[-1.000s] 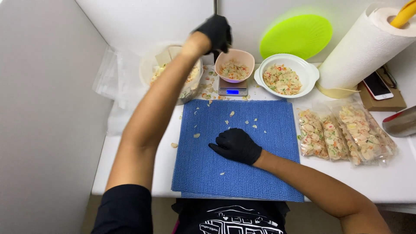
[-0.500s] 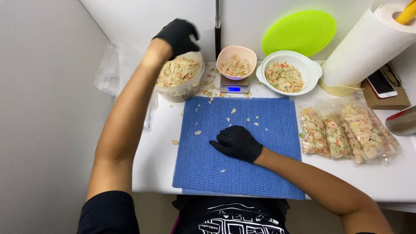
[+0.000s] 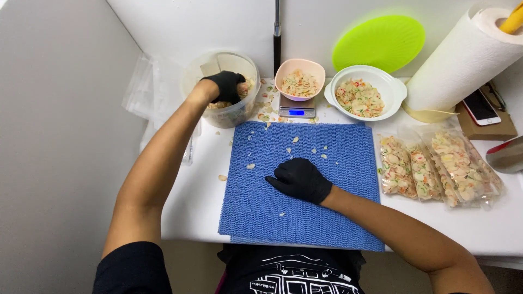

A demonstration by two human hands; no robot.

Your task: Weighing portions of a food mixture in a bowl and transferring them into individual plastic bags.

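Black-gloved, the left hand (image 3: 225,87) is curled down inside the clear tub (image 3: 245,65) of pale flakes at the far left; what it pinches is hidden. The right hand (image 3: 298,179) lies spread on the blue mat (image 3: 338,218), well apart, so the left is nearer.

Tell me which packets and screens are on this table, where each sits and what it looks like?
Filled bags: right of the blue mat, clear plastic packets of pale, mixed-colour pieces, lying side by side.
Empty bags: far left, clear and flat.
Scale display: under the pink bowl, small glowing blue strip.
Phone: far right on a brown box, dark screen.
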